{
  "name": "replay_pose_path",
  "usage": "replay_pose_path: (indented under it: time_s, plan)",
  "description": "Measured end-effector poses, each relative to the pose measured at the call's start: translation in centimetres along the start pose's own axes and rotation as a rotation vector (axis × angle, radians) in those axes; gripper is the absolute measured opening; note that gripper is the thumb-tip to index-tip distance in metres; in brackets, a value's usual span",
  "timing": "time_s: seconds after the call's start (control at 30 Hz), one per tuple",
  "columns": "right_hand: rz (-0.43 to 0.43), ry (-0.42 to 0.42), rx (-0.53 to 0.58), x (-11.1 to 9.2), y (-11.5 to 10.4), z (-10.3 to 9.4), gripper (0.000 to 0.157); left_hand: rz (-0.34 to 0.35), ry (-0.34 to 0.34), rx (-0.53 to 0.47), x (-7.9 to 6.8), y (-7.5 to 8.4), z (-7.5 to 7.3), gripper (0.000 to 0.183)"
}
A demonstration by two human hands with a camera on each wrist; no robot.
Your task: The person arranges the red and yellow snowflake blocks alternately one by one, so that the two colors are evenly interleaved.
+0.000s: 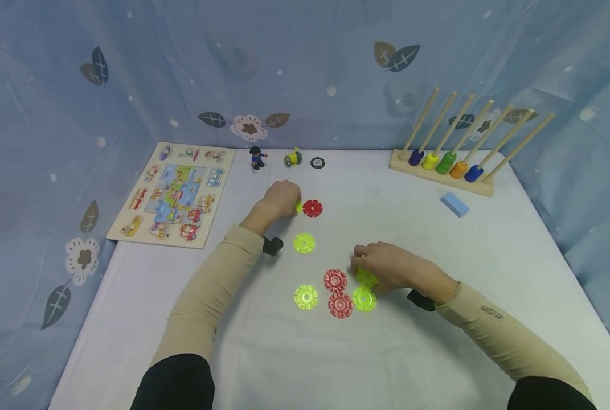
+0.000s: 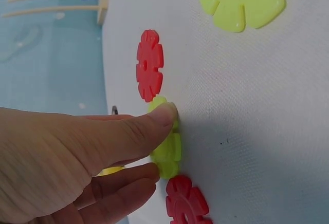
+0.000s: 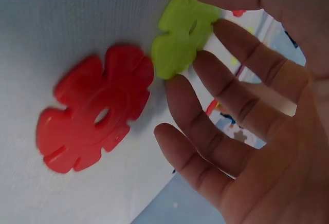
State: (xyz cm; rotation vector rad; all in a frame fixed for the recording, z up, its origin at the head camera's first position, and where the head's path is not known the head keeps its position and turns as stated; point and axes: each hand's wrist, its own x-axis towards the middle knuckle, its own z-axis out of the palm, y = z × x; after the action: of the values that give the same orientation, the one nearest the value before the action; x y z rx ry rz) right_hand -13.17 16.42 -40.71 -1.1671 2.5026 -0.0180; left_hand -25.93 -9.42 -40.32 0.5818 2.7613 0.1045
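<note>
In the head view, my left hand (image 1: 279, 199) reaches to the middle-left of the white table. Its thumb and fingers pinch a yellow-green notched disc (image 2: 167, 149), set between a red disc (image 2: 149, 67) and another red disc (image 2: 186, 203) in the left wrist view. Farther right and nearer, my right hand (image 1: 393, 265) has thumb and fingertips at the edges of a second yellow-green notched disc (image 3: 180, 39). A red notched disc (image 3: 97, 108) lies beside that one in the right wrist view. Close by the right hand are two red discs (image 1: 340, 305) and a yellow-green disc (image 1: 364, 299).
Two more yellow-green discs (image 1: 304, 243) lie between the arms. A wooden picture puzzle (image 1: 153, 239) is at left. Two small toy figures (image 1: 256, 158) and a black round chip (image 1: 317, 163) stand at the back. At right are a wooden peg rack (image 1: 440, 175) and a blue block (image 1: 454, 204).
</note>
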Motion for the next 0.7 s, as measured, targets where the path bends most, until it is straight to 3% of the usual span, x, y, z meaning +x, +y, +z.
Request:
replay_pose_path:
  time_s: [0.5, 0.7]
  plan:
    - [-0.026, 0.011, -0.023, 0.06, -0.41, -0.10, 0.047, -0.002, -0.012, -0.012, 0.14, -0.24, 0.02, 0.033]
    - [0.056, 0.006, 0.064, 0.00, 0.51, -0.54, 0.047, 0.004, -0.013, -0.020, 0.05, -0.28, 0.09, 0.032]
